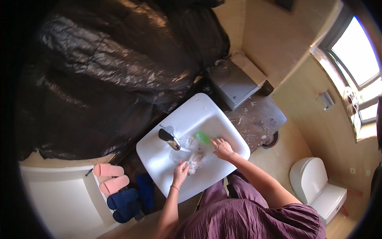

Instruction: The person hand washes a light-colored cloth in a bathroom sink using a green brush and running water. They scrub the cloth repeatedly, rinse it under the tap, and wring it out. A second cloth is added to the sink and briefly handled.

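I stand at a white washbasin [223,119] with a chrome tap [170,138]. My left hand [181,170] is closed on the near end of a pale, wet cloth-like bundle [196,156] lying in the bowl. My right hand [222,149] rests on the bowl's right side, fingers spread and touching the same bundle. A small green thing [202,137] lies just beyond my right fingertips, in the basin. What exactly the bundle is cannot be told.
A large black plastic sheet [111,71] covers the wall and area behind the basin. Two pink slippers [110,177] and two dark blue ones [125,203] lie at the left. A grey box [234,85], a white toilet [318,187] and a bright window [358,51] are at the right.
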Demonstrator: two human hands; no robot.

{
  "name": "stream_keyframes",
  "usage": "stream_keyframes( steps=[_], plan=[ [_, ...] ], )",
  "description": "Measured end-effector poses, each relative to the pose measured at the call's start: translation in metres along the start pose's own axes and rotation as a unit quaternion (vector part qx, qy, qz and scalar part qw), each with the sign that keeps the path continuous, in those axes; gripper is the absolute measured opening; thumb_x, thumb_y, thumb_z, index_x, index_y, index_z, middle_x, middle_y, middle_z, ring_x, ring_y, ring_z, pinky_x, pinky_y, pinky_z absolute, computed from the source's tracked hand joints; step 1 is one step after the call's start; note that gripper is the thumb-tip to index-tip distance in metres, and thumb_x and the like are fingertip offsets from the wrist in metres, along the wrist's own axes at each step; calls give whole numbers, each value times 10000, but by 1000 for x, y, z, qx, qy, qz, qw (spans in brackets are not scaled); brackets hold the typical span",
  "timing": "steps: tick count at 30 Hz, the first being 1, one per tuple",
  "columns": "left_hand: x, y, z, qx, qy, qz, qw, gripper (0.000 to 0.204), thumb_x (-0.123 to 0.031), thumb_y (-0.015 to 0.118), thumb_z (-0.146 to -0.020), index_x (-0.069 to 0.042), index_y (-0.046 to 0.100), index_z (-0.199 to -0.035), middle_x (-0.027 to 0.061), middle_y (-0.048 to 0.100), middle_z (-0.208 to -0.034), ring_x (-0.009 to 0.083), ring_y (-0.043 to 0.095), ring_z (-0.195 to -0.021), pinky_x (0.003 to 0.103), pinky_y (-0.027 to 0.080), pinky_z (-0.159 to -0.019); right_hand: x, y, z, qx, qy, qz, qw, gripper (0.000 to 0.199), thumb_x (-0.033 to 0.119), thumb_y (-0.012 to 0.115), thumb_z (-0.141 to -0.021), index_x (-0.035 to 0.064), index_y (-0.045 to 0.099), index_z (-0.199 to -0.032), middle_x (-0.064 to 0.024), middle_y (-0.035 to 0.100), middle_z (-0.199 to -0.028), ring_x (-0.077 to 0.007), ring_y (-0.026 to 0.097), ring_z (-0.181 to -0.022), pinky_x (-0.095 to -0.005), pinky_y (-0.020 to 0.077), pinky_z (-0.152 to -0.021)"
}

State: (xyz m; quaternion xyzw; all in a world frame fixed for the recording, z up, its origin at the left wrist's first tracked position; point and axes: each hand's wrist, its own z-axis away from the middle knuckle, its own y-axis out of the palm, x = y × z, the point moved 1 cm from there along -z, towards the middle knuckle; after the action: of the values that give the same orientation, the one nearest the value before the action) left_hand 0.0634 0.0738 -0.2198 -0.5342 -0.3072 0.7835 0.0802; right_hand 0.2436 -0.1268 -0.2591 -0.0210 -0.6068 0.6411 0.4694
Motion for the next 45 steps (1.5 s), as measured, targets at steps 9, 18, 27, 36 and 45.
stream_keyframes(
  steps=[9,18,27,36,45],
  plan=[
    [-115,-59,-24,-170,124,-164,964,695,7,545,-806,-51,228,-1422,182,223,-1484,364,238,-1365,428,252,-1096,24,58,-37,17,122,-71,990,480,37,505,-787,136,420,-1249,-227,535,-1085,-413,604,-909,-463,502,-760],
    [-106,-44,-31,-85,132,-229,961,616,-18,487,-857,-122,295,-1433,39,206,-1519,275,222,-1390,472,203,-1115,20,53,-40,-51,206,-154,965,606,286,654,-756,52,410,-1258,-255,640,-916,-417,609,-895,-471,486,-795],
    [30,24,-7,-148,11,55,987,307,13,548,-831,-77,583,-1122,69,636,-1058,133,569,-748,267,478,-726,50,47,-31,164,178,-526,815,228,263,632,-814,50,597,-888,5,464,-639,-81,427,-508,-240,362,-443],
    [1,34,-18,77,-102,-46,991,291,-78,711,-705,-84,648,-990,128,635,-957,279,627,-892,374,490,-799,60,-41,33,80,193,-659,722,170,180,640,-853,35,568,-906,28,444,-596,-76,407,-490,-244,361,-457],
    [-45,-6,7,-133,139,40,981,97,-11,582,-844,-11,594,-940,139,636,-922,311,620,-852,380,491,-842,10,-75,54,-41,108,-525,843,287,249,609,-887,10,565,-1041,-35,561,-805,-97,528,-603,-254,448,-536]
  ],
)
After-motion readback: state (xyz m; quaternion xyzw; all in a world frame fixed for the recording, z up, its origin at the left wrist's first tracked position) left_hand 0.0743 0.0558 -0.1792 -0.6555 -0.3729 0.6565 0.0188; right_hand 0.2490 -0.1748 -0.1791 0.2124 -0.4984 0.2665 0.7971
